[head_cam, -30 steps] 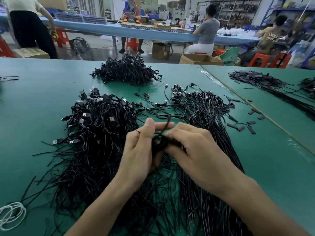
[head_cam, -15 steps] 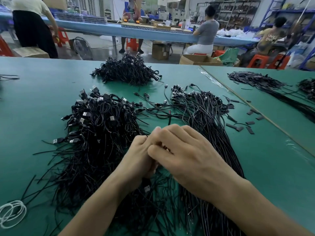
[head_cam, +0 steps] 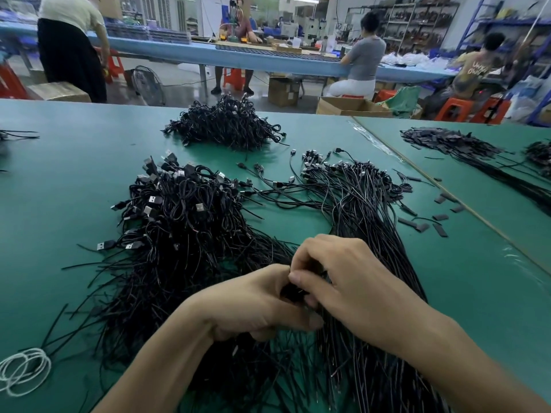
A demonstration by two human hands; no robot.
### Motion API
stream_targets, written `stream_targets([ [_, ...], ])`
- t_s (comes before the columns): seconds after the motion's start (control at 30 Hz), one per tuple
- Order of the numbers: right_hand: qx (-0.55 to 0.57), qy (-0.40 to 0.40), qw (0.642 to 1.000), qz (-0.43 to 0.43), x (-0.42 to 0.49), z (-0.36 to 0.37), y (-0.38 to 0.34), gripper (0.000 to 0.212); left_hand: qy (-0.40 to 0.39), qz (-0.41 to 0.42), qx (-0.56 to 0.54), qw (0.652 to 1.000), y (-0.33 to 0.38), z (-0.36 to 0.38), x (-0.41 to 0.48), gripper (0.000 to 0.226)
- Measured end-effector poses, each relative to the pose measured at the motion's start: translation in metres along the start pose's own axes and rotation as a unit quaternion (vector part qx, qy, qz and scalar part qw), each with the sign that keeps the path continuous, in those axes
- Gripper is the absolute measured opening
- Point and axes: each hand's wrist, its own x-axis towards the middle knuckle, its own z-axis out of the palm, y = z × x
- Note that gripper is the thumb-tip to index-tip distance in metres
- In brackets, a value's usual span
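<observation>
- Head camera view, looking down at a person's two bare hands, which work low in the middle of a wide green tabletop (head_cam: 59, 180).
- The left hand (head_cam: 253, 302) is curled around a small black coiled cable (head_cam: 293, 291). The right hand (head_cam: 357, 286) pinches the same coil from the other side, thumb on top.
- The coil sits directly between the two hands and touches both, so neither is nearer. Only a dark patch of it shows, so its long axis cannot be told.
- Under the hands lie a tangled heap of black USB cables (head_cam: 185, 216) on the left and a straight sheaf of black cables (head_cam: 366, 210) on the right. The sheaf runs away from the person.
- Straight ahead, well apart on the far side, sits a mound of bundled black cables (head_cam: 229, 123). This is likely where the coil goes once tied.
- A white looped cable (head_cam: 24, 371) lies at the near left edge.
</observation>
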Motion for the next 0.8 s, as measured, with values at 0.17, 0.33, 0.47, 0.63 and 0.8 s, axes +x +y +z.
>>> stream_targets([
  [0.17,-0.069,0.008,0.998,0.006,-0.006,-0.001,-0.006,0.018,0.034,-0.017,0.017,0.999,0.001,0.006,0.006,0.028],
  [0.33,-0.158,0.016,0.987,-0.026,-0.006,-0.001,-0.013,0.015,0.042,-0.010,0.014,0.999,-0.002,0.008,0.008,0.022],
  [0.47,-0.237,-0.015,0.969,-0.062,-0.003,0.003,-0.011,0.009,0.086,-0.006,0.004,0.996,-0.004,0.009,0.010,0.020],
  [0.63,-0.252,0.043,0.966,-0.039,0.002,0.004,-0.004,0.005,0.131,0.022,-0.188,0.973,0.001,0.013,0.014,0.018],
  [0.8,-0.167,0.190,0.968,0.002,0.005,0.006,0.001,0.012,0.180,0.138,-0.265,0.937,0.001,0.017,0.023,0.027],
])
